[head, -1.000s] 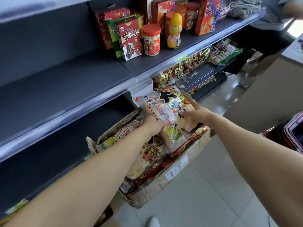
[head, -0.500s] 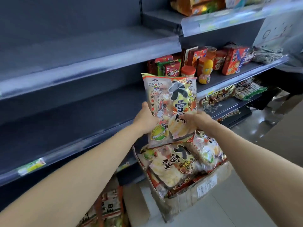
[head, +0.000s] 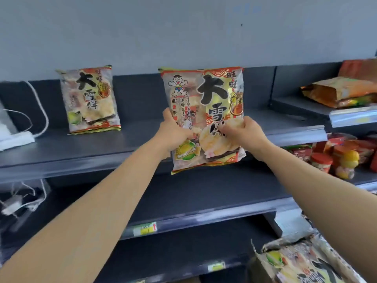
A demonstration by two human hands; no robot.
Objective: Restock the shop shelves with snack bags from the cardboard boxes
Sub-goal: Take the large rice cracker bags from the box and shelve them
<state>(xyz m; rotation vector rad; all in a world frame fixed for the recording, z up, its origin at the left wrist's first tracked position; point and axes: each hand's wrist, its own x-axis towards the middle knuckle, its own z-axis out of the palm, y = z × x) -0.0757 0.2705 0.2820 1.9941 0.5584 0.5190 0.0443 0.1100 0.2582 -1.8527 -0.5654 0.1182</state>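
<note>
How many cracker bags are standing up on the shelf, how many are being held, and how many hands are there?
Standing cracker bag: 1
Held cracker bag: 1
Hands, left hand and right hand: 2
Total: 4

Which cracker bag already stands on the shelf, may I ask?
The far-left bag, unheld on the shelf; left hand and right hand grip the other bag.
</note>
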